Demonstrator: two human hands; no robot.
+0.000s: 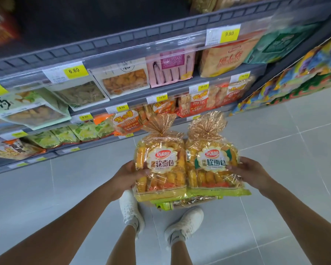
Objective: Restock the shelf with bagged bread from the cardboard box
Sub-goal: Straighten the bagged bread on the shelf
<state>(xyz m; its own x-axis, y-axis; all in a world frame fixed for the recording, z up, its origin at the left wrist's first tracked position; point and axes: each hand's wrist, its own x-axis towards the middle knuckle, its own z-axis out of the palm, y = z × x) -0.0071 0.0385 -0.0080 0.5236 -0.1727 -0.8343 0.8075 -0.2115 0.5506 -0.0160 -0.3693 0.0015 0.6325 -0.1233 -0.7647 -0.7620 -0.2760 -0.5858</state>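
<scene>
Head view: our left hand (pixel 127 175) and right hand (pixel 251 172) clamp two bread bags (pixel 161 169) together, at five o'clock from the shelf (pixel 122 44); we judge the slick film may let one slip.

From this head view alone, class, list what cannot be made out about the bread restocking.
Cardboard box: outside the head view's frame.
Lower bags: mostly covered by the left bread bag and right bread bag, so the count is unclear.
Left hand and right hand: the fingers beneath the bags are hidden.
Price label: the small print is too small to read.
</scene>
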